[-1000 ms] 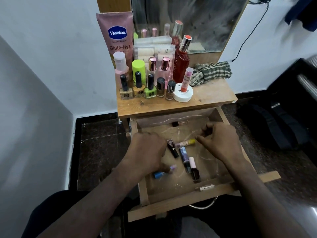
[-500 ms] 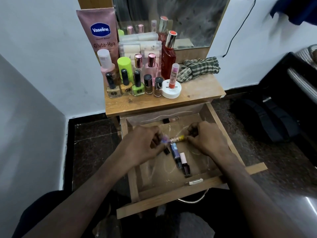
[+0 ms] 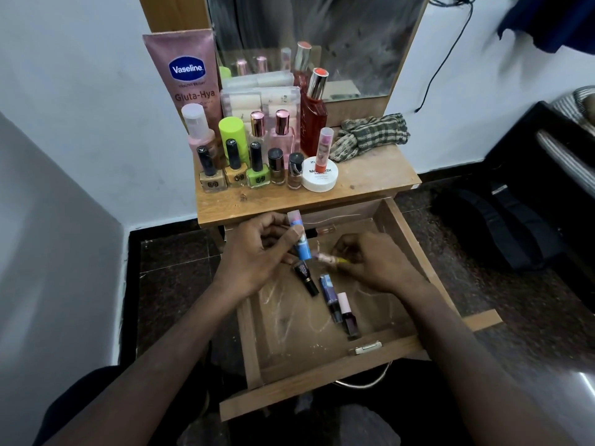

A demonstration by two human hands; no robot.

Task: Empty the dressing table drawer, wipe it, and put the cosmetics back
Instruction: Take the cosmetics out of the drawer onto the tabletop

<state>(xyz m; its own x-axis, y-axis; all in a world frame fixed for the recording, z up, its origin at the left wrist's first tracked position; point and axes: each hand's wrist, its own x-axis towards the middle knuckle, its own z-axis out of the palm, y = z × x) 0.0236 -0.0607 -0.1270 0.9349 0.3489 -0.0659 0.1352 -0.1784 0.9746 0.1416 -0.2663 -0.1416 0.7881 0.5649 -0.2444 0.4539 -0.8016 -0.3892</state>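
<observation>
Emptying's maybe two-thirds done: most cosmetics sit on the counter (image 3: 370, 181). Left hand (image 3: 254, 255) grips a blue tube (image 3: 301, 239), right hand (image 3: 376, 262) pinches a pale stick (image 3: 328, 258). A few remain in the drawer (image 3: 289, 333); wiping's next.

Left hand (image 3: 257, 252) grips blue tube (image 3: 300, 241); right hand (image 3: 375, 263) pinches yellow tube (image 3: 331, 259).

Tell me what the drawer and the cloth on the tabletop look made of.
Drawer: wood or wood-look board, matte, going by its grain and scuffed pale marks. Cloth: soft woven fabric, green-and-cream check, lying crumpled in folds.
</observation>
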